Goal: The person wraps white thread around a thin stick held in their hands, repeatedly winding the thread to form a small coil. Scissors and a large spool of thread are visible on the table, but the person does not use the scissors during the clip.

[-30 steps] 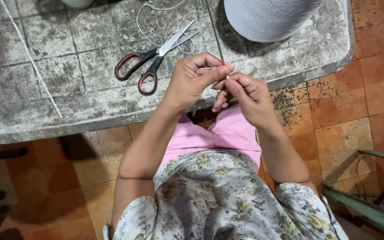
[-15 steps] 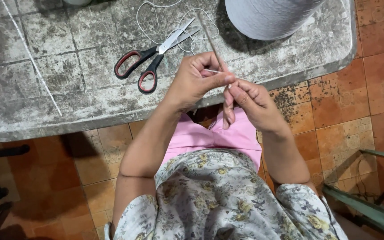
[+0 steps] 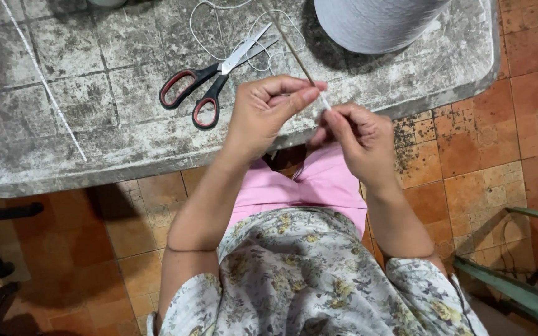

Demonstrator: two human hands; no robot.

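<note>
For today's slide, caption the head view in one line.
Left hand pinches a thin stick; right hand holds white thread near scissors.

red-handled scissors point(image 3: 210, 84) and big grey yarn cone point(image 3: 375, 18) on worn grey table point(image 3: 63, 124); orange tile floor point(image 3: 487, 137), green chair frame point(image 3: 518, 292)

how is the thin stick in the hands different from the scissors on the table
The stick is one thin, plain brown rod; the scissors are two metal blades with red-and-black loop handles. The stick is pinched in the left hand, tilted above the table, with the right hand at its lower end; the scissors lie flat, untouched. Both point up and to the right.
</note>
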